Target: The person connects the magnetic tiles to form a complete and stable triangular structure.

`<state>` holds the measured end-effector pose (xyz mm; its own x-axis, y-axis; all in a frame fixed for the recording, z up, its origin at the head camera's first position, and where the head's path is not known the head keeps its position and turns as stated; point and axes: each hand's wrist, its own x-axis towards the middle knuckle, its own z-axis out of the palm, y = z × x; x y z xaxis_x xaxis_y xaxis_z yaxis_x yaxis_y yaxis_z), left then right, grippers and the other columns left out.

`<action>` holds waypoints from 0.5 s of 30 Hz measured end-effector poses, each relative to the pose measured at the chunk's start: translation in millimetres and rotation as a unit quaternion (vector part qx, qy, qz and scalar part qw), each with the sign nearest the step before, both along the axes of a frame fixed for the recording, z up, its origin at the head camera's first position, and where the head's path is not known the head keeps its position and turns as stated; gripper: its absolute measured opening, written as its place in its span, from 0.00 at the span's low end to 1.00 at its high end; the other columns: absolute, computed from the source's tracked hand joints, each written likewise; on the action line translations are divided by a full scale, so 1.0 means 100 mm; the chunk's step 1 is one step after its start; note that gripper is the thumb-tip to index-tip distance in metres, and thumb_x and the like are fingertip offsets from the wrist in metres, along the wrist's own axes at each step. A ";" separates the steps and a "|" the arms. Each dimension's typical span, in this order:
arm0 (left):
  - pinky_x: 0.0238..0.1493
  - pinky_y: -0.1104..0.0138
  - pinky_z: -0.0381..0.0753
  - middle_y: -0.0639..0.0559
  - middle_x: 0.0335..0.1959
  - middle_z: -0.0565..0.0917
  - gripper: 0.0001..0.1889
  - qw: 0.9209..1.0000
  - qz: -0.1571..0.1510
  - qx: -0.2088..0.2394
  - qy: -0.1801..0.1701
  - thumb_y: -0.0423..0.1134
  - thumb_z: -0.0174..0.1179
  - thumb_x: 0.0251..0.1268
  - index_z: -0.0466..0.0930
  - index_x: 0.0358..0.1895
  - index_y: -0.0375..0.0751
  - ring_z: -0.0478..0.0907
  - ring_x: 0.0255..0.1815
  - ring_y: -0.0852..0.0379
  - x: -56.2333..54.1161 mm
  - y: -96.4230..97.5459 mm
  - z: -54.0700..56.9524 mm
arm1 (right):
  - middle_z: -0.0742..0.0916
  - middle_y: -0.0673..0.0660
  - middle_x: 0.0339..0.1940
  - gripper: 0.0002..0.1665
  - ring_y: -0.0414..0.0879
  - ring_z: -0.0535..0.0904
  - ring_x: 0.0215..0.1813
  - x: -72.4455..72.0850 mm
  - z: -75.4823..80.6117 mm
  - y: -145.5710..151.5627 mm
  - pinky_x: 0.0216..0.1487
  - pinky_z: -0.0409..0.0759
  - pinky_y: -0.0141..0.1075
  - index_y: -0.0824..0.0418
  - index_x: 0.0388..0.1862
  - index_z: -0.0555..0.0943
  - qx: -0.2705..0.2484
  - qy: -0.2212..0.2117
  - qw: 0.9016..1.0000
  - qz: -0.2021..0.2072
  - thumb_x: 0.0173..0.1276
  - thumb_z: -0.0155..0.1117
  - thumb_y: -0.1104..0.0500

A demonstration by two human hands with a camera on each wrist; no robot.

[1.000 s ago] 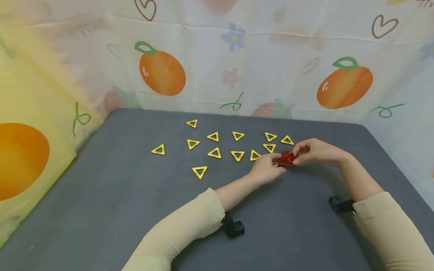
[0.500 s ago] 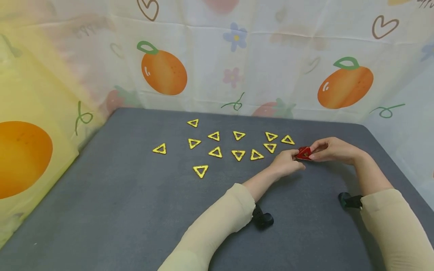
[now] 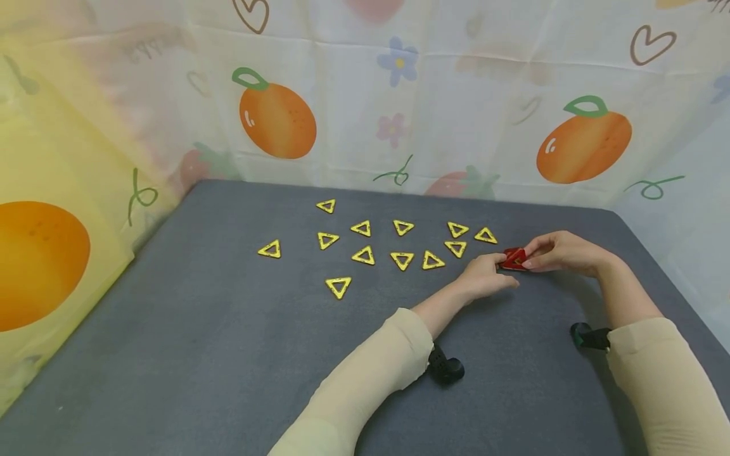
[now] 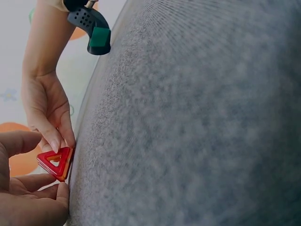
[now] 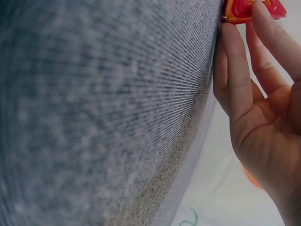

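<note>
In the head view, red triangular magnetic tiles (image 3: 515, 258), joined into a small solid shape, rest on the dark grey table (image 3: 228, 354) at the right. My right hand (image 3: 564, 253) pinches them between thumb and fingers; the right wrist view shows the thumb across the face of the tiles (image 5: 278, 10). From the other side, my left hand (image 3: 481, 277) touches them with its fingertips, its thumb apart from them in the left wrist view. An orange-edged side shows beside the front red face (image 4: 62, 163). How many tiles are joined cannot be told.
Several yellow triangular frames lie flat and scattered, among them one at the front (image 3: 339, 294) and one near the hands (image 3: 485, 235). Behind the table hangs a fruit-printed cloth (image 3: 445, 120). Black wrist cameras (image 3: 445, 367) hang under both sleeves.
Both hands and the red tiles have shifted right, away from the yellow triangles, mostly in the first half second. A yellow triangle partly covered by the left hand is now fully visible.
</note>
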<state>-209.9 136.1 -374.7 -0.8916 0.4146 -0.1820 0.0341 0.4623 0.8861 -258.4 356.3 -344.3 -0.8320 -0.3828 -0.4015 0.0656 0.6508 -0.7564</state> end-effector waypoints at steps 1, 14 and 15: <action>0.55 0.67 0.79 0.50 0.66 0.77 0.34 1.000 -0.001 -0.001 0.002 0.43 0.66 0.63 0.67 0.72 0.47 0.78 0.60 0.58 0.00 0.00 0.00 | 0.84 0.50 0.46 0.21 0.35 0.84 0.47 0.00 0.00 0.00 0.51 0.85 0.31 0.70 0.52 0.78 0.000 0.000 1.000 0.000 0.67 0.68 0.58; 0.46 0.70 0.78 0.48 0.65 0.78 0.33 1.000 -0.012 0.004 0.007 0.42 0.65 0.63 0.67 0.72 0.42 0.79 0.49 0.60 0.00 -0.01 0.00 | 0.84 0.52 0.47 0.20 0.36 0.84 0.45 0.02 0.00 -0.03 0.51 0.85 0.32 0.69 0.50 0.78 0.013 0.008 1.000 -0.010 0.66 0.69 0.56; 0.47 0.70 0.78 0.48 0.66 0.78 0.33 1.000 -0.011 0.005 0.007 0.42 0.65 0.63 0.67 0.72 0.42 0.79 0.50 0.59 0.00 -0.01 0.00 | 0.84 0.52 0.47 0.19 0.36 0.84 0.45 0.02 0.00 -0.03 0.51 0.85 0.32 0.68 0.49 0.79 0.014 0.008 1.000 -0.010 0.66 0.69 0.56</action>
<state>-209.6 135.2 -374.9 -0.8843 0.4364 -0.1659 0.0563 0.4524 0.8900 -256.0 353.0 -344.4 -0.8455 -0.3547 -0.3991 0.0674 0.6706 -0.7388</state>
